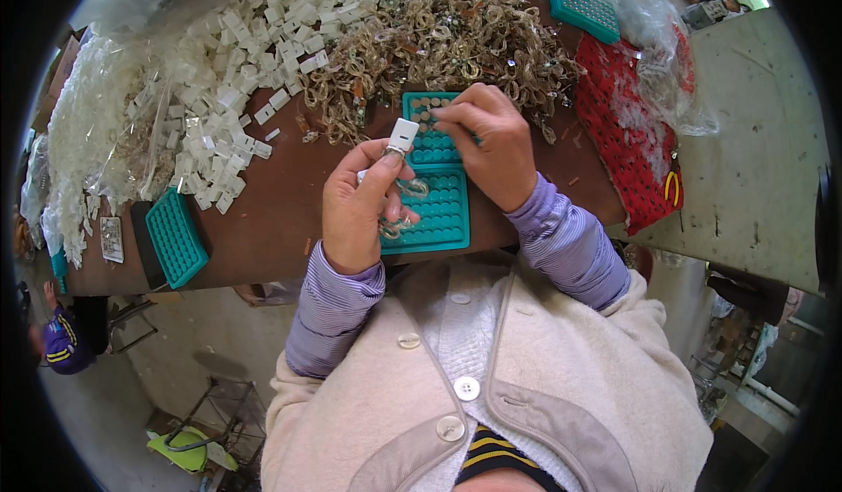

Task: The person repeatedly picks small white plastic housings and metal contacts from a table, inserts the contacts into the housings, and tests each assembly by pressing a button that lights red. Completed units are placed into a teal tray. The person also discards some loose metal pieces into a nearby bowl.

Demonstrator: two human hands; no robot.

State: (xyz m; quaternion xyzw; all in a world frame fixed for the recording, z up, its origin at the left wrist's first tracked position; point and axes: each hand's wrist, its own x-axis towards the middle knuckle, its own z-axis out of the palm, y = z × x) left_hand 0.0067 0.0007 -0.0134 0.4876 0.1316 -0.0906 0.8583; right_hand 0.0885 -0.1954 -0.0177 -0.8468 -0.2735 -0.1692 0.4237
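My left hand (353,207) is closed round a small white plastic housing (403,135) with a dark slot, held upright between thumb and fingers. Loops of thin clear wire (412,188) hang from the same hand. To its right, my right hand (493,141) is above a teal tray (430,152) with round pockets. Thumb and forefinger are drawn together near the tray's upper part; whatever they pinch is too small or hidden. Several small round discs (425,115) lie in the upper pockets. A second teal tray (443,214) adjoins it on the near side, partly behind my left hand.
White housings (224,128) are heaped at the left, and coiled wires (438,45) are piled at the back. Another teal tray (176,238) sits near the left edge, one more (583,10) at the far right. Yellow-handled pliers (673,185) lie on red cloth (624,132).
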